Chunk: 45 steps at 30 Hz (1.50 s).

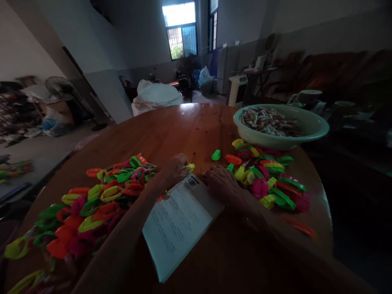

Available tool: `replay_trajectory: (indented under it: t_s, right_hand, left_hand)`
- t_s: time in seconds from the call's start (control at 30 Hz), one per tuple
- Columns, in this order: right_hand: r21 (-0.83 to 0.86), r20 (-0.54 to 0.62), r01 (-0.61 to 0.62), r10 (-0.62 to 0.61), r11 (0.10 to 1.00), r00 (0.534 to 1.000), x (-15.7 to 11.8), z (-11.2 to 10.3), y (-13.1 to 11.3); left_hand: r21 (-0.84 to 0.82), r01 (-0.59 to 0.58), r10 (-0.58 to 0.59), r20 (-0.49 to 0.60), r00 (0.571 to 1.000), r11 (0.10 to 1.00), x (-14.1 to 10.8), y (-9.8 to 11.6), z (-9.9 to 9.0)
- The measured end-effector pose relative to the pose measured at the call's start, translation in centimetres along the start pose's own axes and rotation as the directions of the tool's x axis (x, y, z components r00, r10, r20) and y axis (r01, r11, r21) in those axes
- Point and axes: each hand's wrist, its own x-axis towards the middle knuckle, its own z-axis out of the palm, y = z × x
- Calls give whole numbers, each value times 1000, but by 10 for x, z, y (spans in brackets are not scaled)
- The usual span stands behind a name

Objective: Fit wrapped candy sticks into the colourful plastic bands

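My left hand (176,166) is closed, its fingertips pinching a small yellow plastic piece (190,167) just beyond the top edge of a booklet (177,220). Printed lines and a barcode show on the booklet, which lies tilted on the round wooden table. By the booklet's upper right corner, my right hand (221,181) rests low with curled fingers; whatever they grip is hidden. Left of my left arm spreads a heap of bright plastic bands (104,196) in green, orange, yellow and pink. Similar coloured plastic pieces (269,179) lie to the right of my right hand.
A pale green basin (312,130) filled with small wrapped items stands at the table's far right. One green piece (216,154) lies alone past my right hand. Bare wood (183,130) shows at the table's far middle. Beyond stand a floor fan (59,87) and a white-covered object (157,94).
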Motion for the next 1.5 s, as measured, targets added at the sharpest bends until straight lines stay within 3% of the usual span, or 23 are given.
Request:
replay_trajectory:
  t_s: [0.2, 0.47, 0.67, 0.83, 0.97, 1.13, 1.37, 1.5]
  right_hand:
    - [-24, 2, 44, -44, 999, 999, 9, -2, -6]
    - [120, -23, -50, 53, 992, 998, 24, 1, -2]
    - [154, -36, -41, 47, 987, 998, 25, 0, -2]
    - [113, -144, 41, -24, 993, 989, 14, -8, -15]
    - [112, -111, -61, 74, 992, 991, 13, -6, -18]
    - [97, -169, -117, 132, 988, 977, 14, 2, -9]
    - [81, -151, -17, 29, 997, 988, 9, -2, -17]
    - [214, -212, 156, -110, 964, 971, 10, 6, -18]
  left_hand:
    - [-62, 112, -107, 74, 992, 992, -22, -6, 3]
    - [-87, 87, -79, 92, 993, 992, -67, -18, -20]
    - [-78, 3, 3, 81, 997, 997, -56, -3, -17]
    - [-122, 45, -27, 149, 988, 992, -50, 8, -10]
    - [-115, 2, 12, 117, 993, 993, -55, 4, -8]
    - [-40, 9, -5, 113, 994, 999, -58, 1, -6]
    - [5, -6, 6, 97, 995, 1000, -60, 1, -6]
    - [-33, -5, 8, 88, 996, 999, -61, 0, -4]
